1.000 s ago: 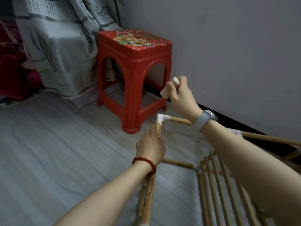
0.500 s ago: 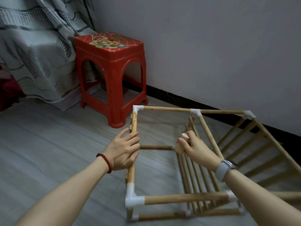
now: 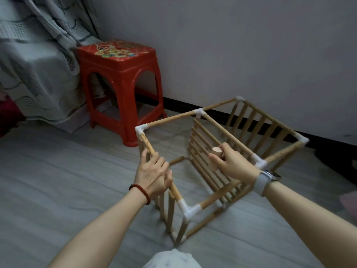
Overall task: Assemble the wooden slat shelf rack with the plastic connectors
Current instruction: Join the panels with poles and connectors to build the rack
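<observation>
Gripping the near top rail [image 3: 154,161] of the slat rack [image 3: 212,171] with left hand [image 3: 154,175] fingers curled round it, right hand [image 3: 231,163] clasping a wooden block [image 3: 216,158], rack now turned on the floor [image 3: 58,180], red stool [image 3: 119,84] farther left.

You're looking at a dim, flat-lit room; the light seems to come from the left, though you can't see its source. Soft shadows lie under the red stool [image 3: 119,88]. Straight lines bow at the edges, and the rack [image 3: 212,161] near your hands is slightly smeared.
</observation>
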{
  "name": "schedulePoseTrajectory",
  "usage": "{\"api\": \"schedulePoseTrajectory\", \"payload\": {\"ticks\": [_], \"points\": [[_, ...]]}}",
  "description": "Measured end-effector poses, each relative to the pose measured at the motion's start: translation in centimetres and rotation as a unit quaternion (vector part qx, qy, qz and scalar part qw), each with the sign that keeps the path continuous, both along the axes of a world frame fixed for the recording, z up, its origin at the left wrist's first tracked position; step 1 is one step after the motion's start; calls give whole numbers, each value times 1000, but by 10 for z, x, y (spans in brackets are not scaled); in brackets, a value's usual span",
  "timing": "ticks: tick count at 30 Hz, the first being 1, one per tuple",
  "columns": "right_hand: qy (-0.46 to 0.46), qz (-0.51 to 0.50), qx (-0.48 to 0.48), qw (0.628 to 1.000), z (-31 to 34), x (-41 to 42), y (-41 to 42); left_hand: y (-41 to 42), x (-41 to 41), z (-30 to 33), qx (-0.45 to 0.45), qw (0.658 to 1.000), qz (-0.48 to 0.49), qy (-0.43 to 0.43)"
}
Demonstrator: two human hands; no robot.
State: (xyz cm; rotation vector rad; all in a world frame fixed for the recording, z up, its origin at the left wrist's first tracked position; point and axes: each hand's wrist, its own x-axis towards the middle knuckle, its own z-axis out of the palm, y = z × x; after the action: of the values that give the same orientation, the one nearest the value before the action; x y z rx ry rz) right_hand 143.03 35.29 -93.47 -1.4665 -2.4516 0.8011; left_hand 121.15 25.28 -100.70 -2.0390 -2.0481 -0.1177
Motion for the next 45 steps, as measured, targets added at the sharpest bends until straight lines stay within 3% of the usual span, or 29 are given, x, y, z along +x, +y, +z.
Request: {"api": "schedulePoseTrajectory", "payload": {"ticks": [6, 11, 14, 18, 19, 21, 22, 23, 25, 28, 29, 30, 32, 33, 35, 39, 40, 42, 44, 45], "points": [[66, -69, -14, 995, 3, 74, -20, 13, 76, 9, -94, 995, 9, -22], [-13, -125, 7, 992, 2, 148, -45, 30, 128, 13, -132, 982, -134, -34], [-39, -178, 120, 976, 35, 177, -44, 43, 163, 15, -162, 966, -198, -35], [180, -277, 326, 886, 54, 191, -53, 55, 202, 12, -170, 961, -213, -39], [176, -285, 306, 891, 37, 188, -62, 56, 204, 10, -171, 962, -209, -40], [22, -257, 163, 952, -12, 180, -83, 61, 208, 9, -173, 964, -199, -38], [-56, -223, 127, 965, -26, 178, -87, 61, 208, 8, -170, 966, -194, -35], [-76, -201, 138, 967, -27, 182, -84, 61, 209, 8, -163, 967, -193, -31], [27, -203, 204, 957, 9, 187, -65, 63, 211, 8, -154, 969, -191, -29], [230, -240, 369, 868, 53, 194, -45, 60, 213, 8, -164, 968, -186, -36], [229, -250, 361, 869, 44, 195, -47, 59, 213, 8, -166, 968, -183, -40], [174, -258, 302, 901, 24, 193, -56, 59, 213, 8, -170, 968, -179, -42], [-26, -220, 131, 966, -20, 182, -79, 58, 214, 7, -171, 969, -172, -41], [-85, -194, 120, 970, -27, 182, -80, 58, 214, 7, -170, 969, -173, -39], [-63, -202, 169, 963, -6, 188, -59, 62, 215, 11, -165, 970, -173, -41], [225, -278, 303, 883, 27, 199, -50, 59, 214, 9, -176, 968, -175, -40], [213, -294, 261, 894, 11, 199, -60, 59, 214, 8, -182, 967, -172, -42], [83, -309, 87, 943, -27, 197, -83, 58, 215, 4, -190, 966, -170, -41], [-15, -292, 77, 953, -33, 209, -77, 57, 216, 1, -187, 966, -172, -43], [6, -298, 115, 948, -20, 214, -62, 60, 215, 5, -183, 967, -172, -46]]}}
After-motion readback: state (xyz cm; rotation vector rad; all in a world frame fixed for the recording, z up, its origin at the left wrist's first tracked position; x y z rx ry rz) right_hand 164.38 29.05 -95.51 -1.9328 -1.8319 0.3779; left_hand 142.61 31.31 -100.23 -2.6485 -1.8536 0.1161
